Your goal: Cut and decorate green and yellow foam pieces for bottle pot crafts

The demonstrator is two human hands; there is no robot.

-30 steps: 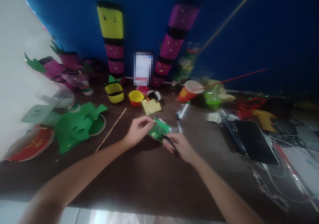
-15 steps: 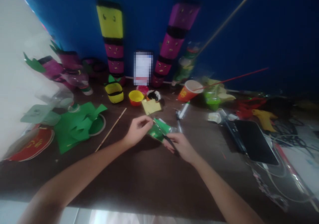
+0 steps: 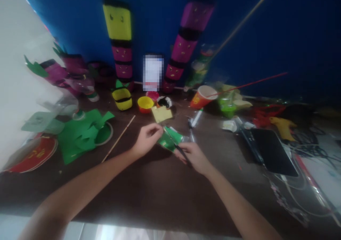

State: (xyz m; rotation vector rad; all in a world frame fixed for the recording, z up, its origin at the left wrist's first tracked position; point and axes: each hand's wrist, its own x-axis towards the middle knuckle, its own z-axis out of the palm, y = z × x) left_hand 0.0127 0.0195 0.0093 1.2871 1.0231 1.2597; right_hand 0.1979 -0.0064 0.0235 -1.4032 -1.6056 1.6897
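My right hand (image 3: 191, 155) is closed on a pair of dark-handled scissors (image 3: 183, 152), whose blades point up and left over a green piece (image 3: 168, 140) on the table. My left hand (image 3: 149, 137) is pinched near the blade tips; what it holds is too small and blurred to make out. Just beyond my fingers lies a pale yellow piece (image 3: 162, 115). Behind it are a yellow and orange cup (image 3: 145, 105) and a white cup with something dark in it (image 3: 164, 102).
A wooden stick (image 3: 118, 139) and green sheets (image 3: 76, 137) lie left. Right are a marker (image 3: 197, 117), a red paper cup (image 3: 203, 96), a black tablet (image 3: 274, 152), a yellow glue gun (image 3: 283, 127) and cables. Decorated columns (image 3: 118, 23) stand at the back.
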